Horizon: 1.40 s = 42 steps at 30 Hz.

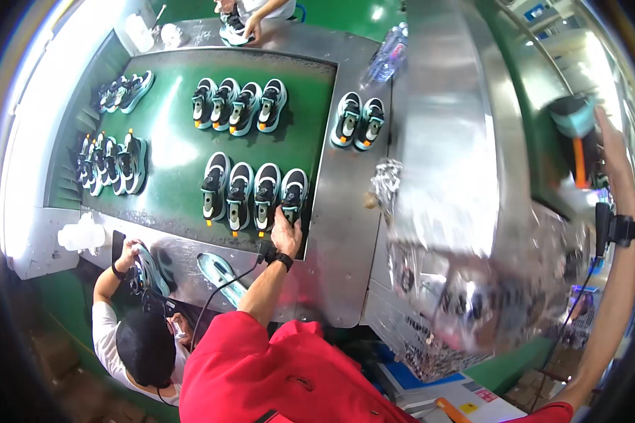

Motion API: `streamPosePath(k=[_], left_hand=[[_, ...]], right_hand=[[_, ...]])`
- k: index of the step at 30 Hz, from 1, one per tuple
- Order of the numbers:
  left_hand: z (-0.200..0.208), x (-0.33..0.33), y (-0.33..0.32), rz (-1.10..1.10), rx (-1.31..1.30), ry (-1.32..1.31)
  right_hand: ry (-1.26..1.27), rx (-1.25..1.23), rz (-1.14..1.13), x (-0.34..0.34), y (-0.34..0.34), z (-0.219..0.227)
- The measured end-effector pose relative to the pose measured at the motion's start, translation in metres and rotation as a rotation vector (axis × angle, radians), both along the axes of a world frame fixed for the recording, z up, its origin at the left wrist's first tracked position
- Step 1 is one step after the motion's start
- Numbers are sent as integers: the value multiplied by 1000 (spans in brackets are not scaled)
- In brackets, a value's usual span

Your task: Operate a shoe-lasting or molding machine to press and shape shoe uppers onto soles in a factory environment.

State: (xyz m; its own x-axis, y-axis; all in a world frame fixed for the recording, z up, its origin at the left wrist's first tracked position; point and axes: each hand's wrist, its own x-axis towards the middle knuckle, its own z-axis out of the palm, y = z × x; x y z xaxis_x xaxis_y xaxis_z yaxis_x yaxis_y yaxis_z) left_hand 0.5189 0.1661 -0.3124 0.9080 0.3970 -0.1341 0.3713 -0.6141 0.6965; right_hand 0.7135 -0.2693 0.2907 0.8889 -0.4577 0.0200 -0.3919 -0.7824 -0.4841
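Note:
My left hand [286,231] is closed at the heel end of a sneaker [294,192], the rightmost of the near row on the green belt [169,183]. This sneaker is black and white with a pale blue sole, and its heel is hidden by my fingers. Far to the right, my right hand [612,144] holds another sneaker [570,130], tilted and smeared by motion. Pale blue and an orange strip show on it. Beside my left hand stand more sneakers [238,194] of the same kind, their orange tabs facing me.
A pair of sneakers [358,121] stands on the metal edge, with plastic bottles [390,53] behind. A metal housing [444,141] and wrapped clear plastic [466,303] lie between my arms. A co-worker [144,345] handles a shoe at left; another person's hand [252,28] works opposite. Pale blue soles [219,275] lie nearby.

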Motion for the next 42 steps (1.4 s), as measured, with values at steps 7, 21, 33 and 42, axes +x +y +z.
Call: streamPosePath(k=[7,21,33,42], left_hand=[[30,7,7,15,-86,57],[239,-91,-80,-799,-1165,341],[411,-236,-273,-1591,-1046,-659],[410,-467,-265,-1872,-1566,1050]], right_hand=[[-30,127,526,11,52,-21],[-862,-464,536,-194,72,56],[-608,-905,-231,-553,135,-29],[-1189,174,-921,-839,229,-141]])
